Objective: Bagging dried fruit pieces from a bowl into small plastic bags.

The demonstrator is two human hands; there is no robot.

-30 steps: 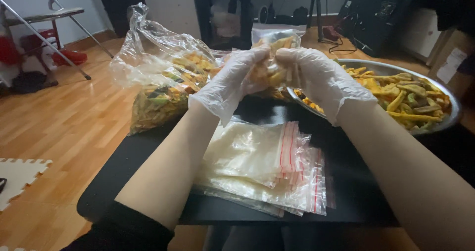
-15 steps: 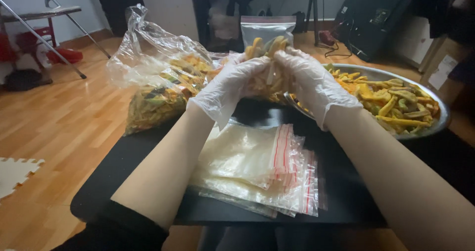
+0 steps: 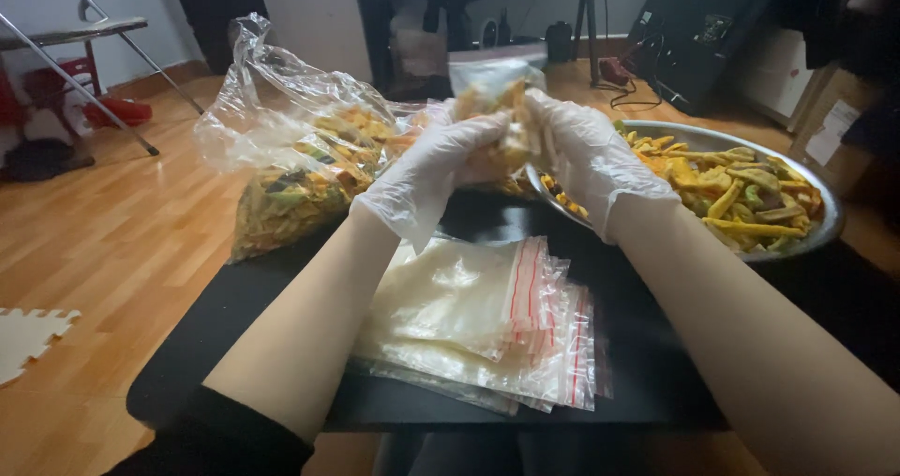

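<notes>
Head view: hands [image 3: 511,152] around filled pouch [image 3: 495,110]

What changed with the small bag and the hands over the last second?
The small zip bag of dried chips, held upright half a second ago, now sits lower and crumpled between the left hand and right hand, both still gripping it. The pile of empty zip bags, big plastic bag and metal tray stayed put.

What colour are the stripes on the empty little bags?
Red stripes along the tops of the clear empty bags, seen in the head view.
</notes>
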